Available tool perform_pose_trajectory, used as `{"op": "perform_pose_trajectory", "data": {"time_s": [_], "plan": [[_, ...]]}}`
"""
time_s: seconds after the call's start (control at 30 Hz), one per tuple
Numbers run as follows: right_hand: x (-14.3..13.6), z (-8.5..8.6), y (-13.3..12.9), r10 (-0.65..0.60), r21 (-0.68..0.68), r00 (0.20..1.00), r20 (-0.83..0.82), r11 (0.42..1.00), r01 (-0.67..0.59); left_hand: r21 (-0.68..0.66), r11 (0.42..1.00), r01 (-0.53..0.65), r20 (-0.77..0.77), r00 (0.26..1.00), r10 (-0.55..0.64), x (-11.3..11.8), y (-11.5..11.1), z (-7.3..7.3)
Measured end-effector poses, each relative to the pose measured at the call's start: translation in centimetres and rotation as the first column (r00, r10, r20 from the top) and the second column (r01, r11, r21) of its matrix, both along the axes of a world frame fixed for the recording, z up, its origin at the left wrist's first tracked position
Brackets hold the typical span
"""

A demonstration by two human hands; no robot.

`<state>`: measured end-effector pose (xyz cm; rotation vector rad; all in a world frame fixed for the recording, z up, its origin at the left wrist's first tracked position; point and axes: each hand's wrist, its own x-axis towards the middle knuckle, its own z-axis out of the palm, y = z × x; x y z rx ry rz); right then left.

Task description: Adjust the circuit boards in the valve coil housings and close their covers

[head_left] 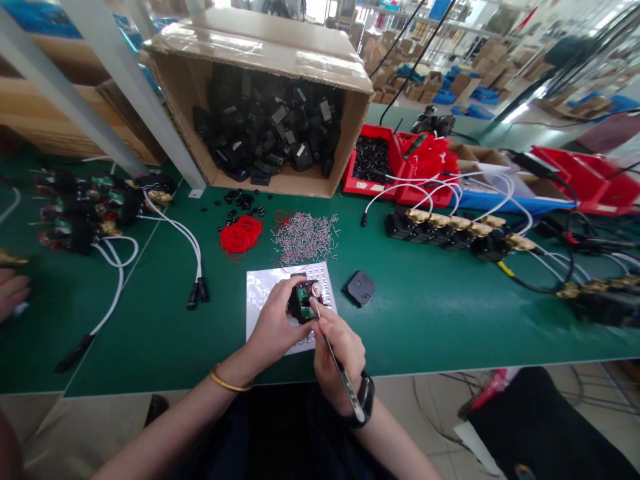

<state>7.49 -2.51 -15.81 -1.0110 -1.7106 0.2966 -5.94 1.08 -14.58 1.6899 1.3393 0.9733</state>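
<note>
Housing: we hold a small black housing (301, 301) with a green board showing inside it, just above the white sheet (260, 293) near the front of the green table (430, 320).
Left hand: our left hand (274, 325) has its fingers clamped round the housing, tilting the open face up toward us, probably so the board stays in sight.
Right hand: our right hand (339, 347) pinches a thin tool (336, 363) like a pen, fingers together on its shaft, tip touching the board.
Loose cover: a black cover (361, 288) lies just beside the sheet, within easy reach.
Supplies: red rings (241, 235) and metal pins (305, 237) lie beyond the sheet; the cardboard box (260, 100) of black parts stands behind them.
Room: bare mat lies right of the cover; the table's front edge sits under our wrists.
Neighbour: another person's hand (11, 291) rests at the far left, well apart from ours.
</note>
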Motion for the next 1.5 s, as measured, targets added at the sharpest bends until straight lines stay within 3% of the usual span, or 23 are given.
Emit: {"op": "perform_pose_trajectory", "data": {"time_s": [0.17, 0.33, 0.43, 0.53, 0.67, 0.8, 0.93, 1.07, 1.13, 1.2, 1.33, 1.4, 1.43, 1.5], "plan": [[-0.4, -0.3, 0.7, 0.013, 0.064, 0.999, 0.041, 0.998, -0.015, -0.01, 0.999, -0.039, 0.048, 0.998, 0.039, 0.1, -0.1, -0.1], [-0.3, 0.0, 0.8, 0.016, 0.041, 0.996, 0.083, 0.999, -0.019, 0.003, 0.999, -0.034, 0.061, 0.998, 0.033, 0.0, -0.1, -0.3], [0.0, 0.8, 1.0, -0.006, -0.029, 0.993, 0.121, 1.0, 0.009, 0.013, 1.0, -0.024, 0.048, 0.999, 0.024, -0.1, -0.1, -0.2], [0.3, 1.9, 1.5, -0.039, -0.181, 0.997, 0.062, 0.982, 0.05, 0.016, 1.0, -0.008, 0.003, 1.0, 0.008, 0.0, 0.0, 0.1], [0.7, 3.1, 2.4, -0.064, -0.413, 0.991, -0.122, 0.911, 0.008, 0.053, 0.997, -0.052, -0.1, 0.993, 0.057, 0.1, -0.1, 0.1], [0.7, 4.1, 3.2, -0.067, -0.567, 0.967, -0.245, 0.819, -0.087, 0.185, 0.982, -0.046, -0.129, 0.989, 0.071, 0.1, -0.6, -0.5], [0.5, 4.9, 4.0, -0.083, -0.649, 0.902, -0.424, 0.723, -0.238, 0.333, 0.94, 0.071, -0.155, 0.988, -0.019, -0.1, -1.0, -1.0], [0.4, 5.2, 4.9, -0.147, -0.687, 0.812, -0.565, 0.629, -0.363, 0.308, 0.94, 0.148, -0.224, 0.971, -0.08, -0.6, -0.7, -0.9], [0.5, 5.2, 5.3, -0.187, -0.683, 0.765, -0.617, 0.61, -0.402, 0.307, 0.939, 0.156, -0.226, 0.97, -0.087, -0.8, -0.6, -0.8], [0.9, 4.9, 5.4, -0.235, -0.652, 0.702, -0.673, 0.637, -0.412, 0.301, 0.941, 0.155, -0.217, 0.972, -0.091, -0.9, -0.6, -0.8], [2.6, 4.2, 5.0, -0.272, -0.508, 0.583, -0.765, 0.811, -0.288, 0.236, 0.968, 0.086, -0.081, 0.994, -0.068, -0.7, -0.8, -1.2], [3.4, 3.6, 4.2, -0.232, -0.448, 0.612, -0.756, 0.865, -0.225, 0.09, 0.994, -0.064, 0.134, 0.99, 0.051, -0.6, -0.8, -1.5], [3.8, 3.3, 3.7, -0.205, -0.433, 0.646, -0.735, 0.875, -0.215, -0.027, 0.989, -0.146, 0.262, 0.954, 0.148, -0.7, -0.7, -1.5], [4.0, 2.5, 2.4, -0.139, -0.436, 0.737, -0.661, 0.871, -0.226, -0.294, 0.928, -0.23, 0.49, 0.797, 0.353, -1.5, -0.4, -1.3]]}}
